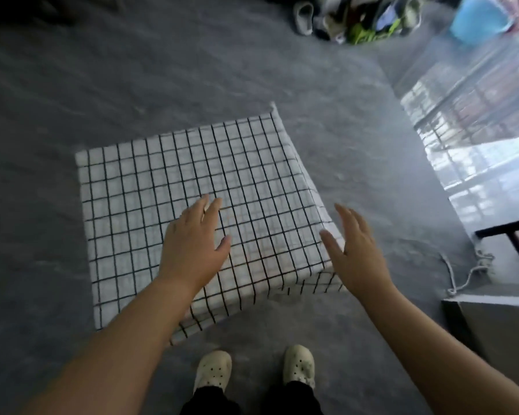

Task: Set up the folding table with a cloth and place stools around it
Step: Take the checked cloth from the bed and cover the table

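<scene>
A grey floor point(72, 85) fills most of the frame. At its centre stands the folding table, wholly covered by a white cloth point(168, 181) ruled with thin black lines into a grid of small squares. The cloth lies flat over the square top and hangs down over the near and right edges, with a far corner sticking up slightly in the upper middle of the frame.

The left hand point(192, 244) lies over the lower middle of the cloth, palm down, fingers straight and together, thumb out to the right; it grips nothing, and whether it presses the fabric or hovers just above cannot be told. The right hand point(357, 250) is at the cloth's lower right corner, spread and empty, its thumb over the draped edge and its fingers over the floor beside it.

At the bottom centre, two pale perforated clogs point(213, 369) stand just below the cloth's near edge.

A blurred pile of shoes point(357, 19) lies at the upper right.
</scene>
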The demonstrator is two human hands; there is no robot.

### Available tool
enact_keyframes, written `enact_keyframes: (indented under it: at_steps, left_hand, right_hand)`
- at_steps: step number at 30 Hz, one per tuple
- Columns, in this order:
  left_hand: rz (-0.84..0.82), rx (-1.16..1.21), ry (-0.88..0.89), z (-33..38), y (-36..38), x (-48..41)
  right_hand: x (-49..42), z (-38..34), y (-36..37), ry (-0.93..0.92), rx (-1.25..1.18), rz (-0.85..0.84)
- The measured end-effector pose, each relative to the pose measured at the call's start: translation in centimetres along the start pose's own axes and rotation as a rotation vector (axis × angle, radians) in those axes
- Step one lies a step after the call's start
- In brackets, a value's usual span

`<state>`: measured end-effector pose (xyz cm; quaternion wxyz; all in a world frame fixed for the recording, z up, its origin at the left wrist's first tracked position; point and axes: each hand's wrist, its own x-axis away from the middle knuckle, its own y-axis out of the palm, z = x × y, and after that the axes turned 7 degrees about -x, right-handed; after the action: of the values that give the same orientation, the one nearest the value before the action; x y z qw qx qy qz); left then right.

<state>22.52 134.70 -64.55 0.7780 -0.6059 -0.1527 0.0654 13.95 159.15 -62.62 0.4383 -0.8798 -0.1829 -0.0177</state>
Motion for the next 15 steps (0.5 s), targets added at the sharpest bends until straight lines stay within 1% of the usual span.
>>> enact_keyframes:
  at_steps: [3,6,8,10,12,13,15]
  left_hand:
    - [0.058,-0.019,-0.035,-0.2,-9.7,1.9]
    - [0.086,-0.048,0.008,0.8,-18.8,5.1]
    - [0.076,-0.085,0.033,1.5,-23.6,7.7]
    - [0.063,-0.134,0.046,1.9,-27.3,10.6]
    - [0.058,-0.131,0.017,2.2,-29.9,13.8]
    - [0.085,-0.114,-0.018,2.3,-30.8,15.3]
    - [0.246,-0.057,-0.106,2.4,-32.0,18.4]
  right_hand:
    - [1.6,-7.9,-5.6,-0.107,-0.027,0.042]
    - [4.0,-14.9,-10.6,-0.226,-0.021,0.040]
    - [6.1,-18.6,-13.2,-0.288,-0.001,0.027]
    - [8.1,-21.6,-15.2,-0.346,0.021,-0.009]
    - [10.1,-24.0,-16.5,-0.401,0.050,-0.047]
    - [11.0,-25.0,-17.1,-0.437,0.061,-0.063]
    - [12.9,-26.8,-18.1,-0.529,0.056,-0.090]
